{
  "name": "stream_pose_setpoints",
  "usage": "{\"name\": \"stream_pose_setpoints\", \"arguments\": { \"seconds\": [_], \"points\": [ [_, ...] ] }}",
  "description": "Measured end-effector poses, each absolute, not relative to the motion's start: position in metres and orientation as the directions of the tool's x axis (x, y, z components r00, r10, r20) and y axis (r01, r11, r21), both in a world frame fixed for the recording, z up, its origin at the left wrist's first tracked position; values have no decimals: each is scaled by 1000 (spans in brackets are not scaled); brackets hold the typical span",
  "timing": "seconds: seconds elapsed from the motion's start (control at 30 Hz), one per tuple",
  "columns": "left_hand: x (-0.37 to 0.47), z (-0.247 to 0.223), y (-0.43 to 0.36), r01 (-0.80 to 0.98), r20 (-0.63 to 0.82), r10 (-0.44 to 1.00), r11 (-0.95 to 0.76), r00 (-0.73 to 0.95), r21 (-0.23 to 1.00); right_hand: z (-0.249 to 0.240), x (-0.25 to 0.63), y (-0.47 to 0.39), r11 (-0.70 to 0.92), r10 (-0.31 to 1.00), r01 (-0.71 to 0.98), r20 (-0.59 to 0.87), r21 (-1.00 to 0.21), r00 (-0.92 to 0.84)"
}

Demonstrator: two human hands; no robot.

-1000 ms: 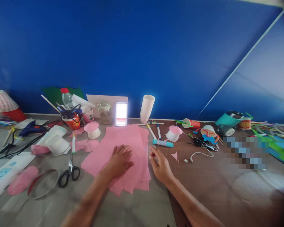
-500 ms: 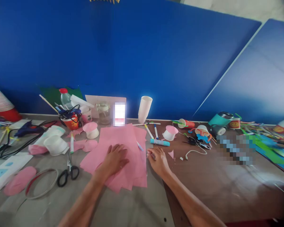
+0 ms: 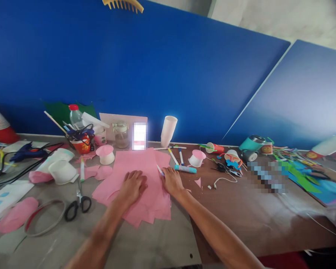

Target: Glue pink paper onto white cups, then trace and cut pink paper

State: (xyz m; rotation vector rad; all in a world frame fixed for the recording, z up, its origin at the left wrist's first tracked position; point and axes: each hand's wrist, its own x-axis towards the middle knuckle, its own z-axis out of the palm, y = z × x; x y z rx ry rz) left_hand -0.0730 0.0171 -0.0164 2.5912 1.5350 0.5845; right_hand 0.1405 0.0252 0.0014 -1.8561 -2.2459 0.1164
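Note:
Several overlapping sheets of pink paper (image 3: 134, 160) lie on the table before me. My left hand (image 3: 133, 185) rests palm down on them, its fingers spread over the paper. My right hand (image 3: 172, 182) is at the right edge of the sheets. Its fingertips are closed around the lower end of a slim white pen (image 3: 159, 170) with a bluish part, which slants across the paper. Beyond the right hand lies a blue glue stick (image 3: 185, 169). Two markers, one with a yellow cap (image 3: 173, 156) and one with a blue cap (image 3: 180, 156), lie just behind it.
Black-handled scissors (image 3: 77, 204) and a tape roll (image 3: 45, 218) lie at left. Pink-topped paper cups (image 3: 105, 154) flank the paper. At the back stand a glass jar (image 3: 120, 135), a bright blurred screen (image 3: 139, 136) and a tall white cup (image 3: 168, 130). A cable (image 3: 226, 179) lies at right.
My right hand has moved left from the table onto the edge of the pink paper and taken hold of the pen. The left hand stays on the sheets. The view has tilted slightly upward.

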Motion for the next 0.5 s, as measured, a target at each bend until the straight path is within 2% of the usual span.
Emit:
{"name": "stream_pose_setpoints", "arguments": {
  "seconds": [0.2,0.33,0.43,0.5],
  "points": [
    [-68,-19,16,824,279,857,-502,433,262,-3,163,17,185,979,967,123,-174,-165],
    [-64,-22,14,806,293,836,-536,464,251,-1,170,13,116,986,981,139,-155,-94],
    [-63,-24,13,803,302,829,-544,470,243,5,165,11,86,976,982,210,-169,-49],
    [-63,-25,13,807,296,830,-542,472,233,10,159,8,154,955,961,284,-228,-86]
  ]
}}
